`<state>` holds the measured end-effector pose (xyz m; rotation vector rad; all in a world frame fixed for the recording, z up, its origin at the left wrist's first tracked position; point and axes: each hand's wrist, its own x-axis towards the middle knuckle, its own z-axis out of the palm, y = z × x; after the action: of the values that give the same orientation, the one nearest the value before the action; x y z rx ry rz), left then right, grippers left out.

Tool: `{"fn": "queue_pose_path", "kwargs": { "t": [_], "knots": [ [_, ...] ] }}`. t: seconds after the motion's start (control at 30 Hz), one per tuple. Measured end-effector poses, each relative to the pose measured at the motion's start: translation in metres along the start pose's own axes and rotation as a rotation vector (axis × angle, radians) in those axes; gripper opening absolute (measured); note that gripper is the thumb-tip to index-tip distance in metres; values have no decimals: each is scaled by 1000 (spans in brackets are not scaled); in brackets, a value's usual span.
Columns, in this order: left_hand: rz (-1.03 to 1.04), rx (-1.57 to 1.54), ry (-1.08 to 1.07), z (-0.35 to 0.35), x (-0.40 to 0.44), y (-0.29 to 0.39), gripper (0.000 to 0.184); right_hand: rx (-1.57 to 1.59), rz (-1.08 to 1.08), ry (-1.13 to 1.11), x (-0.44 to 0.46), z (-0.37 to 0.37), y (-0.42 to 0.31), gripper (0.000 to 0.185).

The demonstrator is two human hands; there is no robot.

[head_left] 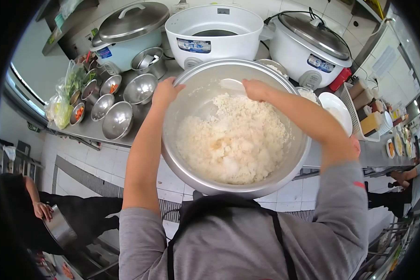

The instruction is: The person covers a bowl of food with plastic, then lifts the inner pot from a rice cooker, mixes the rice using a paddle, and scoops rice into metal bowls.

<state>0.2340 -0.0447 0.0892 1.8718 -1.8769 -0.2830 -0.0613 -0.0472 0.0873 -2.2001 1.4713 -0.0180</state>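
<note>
A large metal rice pot (173, 154) holds a heap of cooked white rice (238, 140) and sits tilted toward me at the counter's front edge. My left hand (167, 92) is closed on its left rim. Inside the far right part of the pot, my right hand (256, 90) is closed around the end of a pale, flat rice paddle (231, 84). The paddle's blade is hard to make out against the pot wall. Directly behind the pot stands a white rice cooker body (242, 41) with its lid off.
Lidded rice cookers stand on the left (135, 28) and right (308, 51). Several steel bowls (118, 120) and bagged greens (65, 100) lie left. A white plate (343, 109) and a basket (354, 112) of bottles are right. Co-workers (21, 200) stand at both sides.
</note>
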Motion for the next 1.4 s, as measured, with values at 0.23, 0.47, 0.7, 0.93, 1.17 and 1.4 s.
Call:
{"fn": "queue_pose_path", "kwargs": {
  "t": [0.23, 0.47, 0.7, 0.93, 1.17, 1.4],
  "knots": [
    [30, -76, 6, -6, -4, 6, 44, -310, -264, -143, -26, 52, -60, 36],
    [52, -72, -12, -1, 5, -2, 51, -469, -172, -24, 9, 13, 20, 30],
    [-278, -687, -90, -32, -102, -28, 79, -580, -164, 82, 16, -13, 12, 20],
    [-408, -1290, 252, -2, -231, 42, 76, -924, -324, 228, 100, 10, -43, 12],
    [-471, -1314, 261, -5, -217, 36, 60, -832, -708, 136, 96, 31, -96, 17],
    [-490, -1247, 143, -12, -177, 5, 43, -1101, -968, -94, 115, 22, -123, 25]
  ]
}}
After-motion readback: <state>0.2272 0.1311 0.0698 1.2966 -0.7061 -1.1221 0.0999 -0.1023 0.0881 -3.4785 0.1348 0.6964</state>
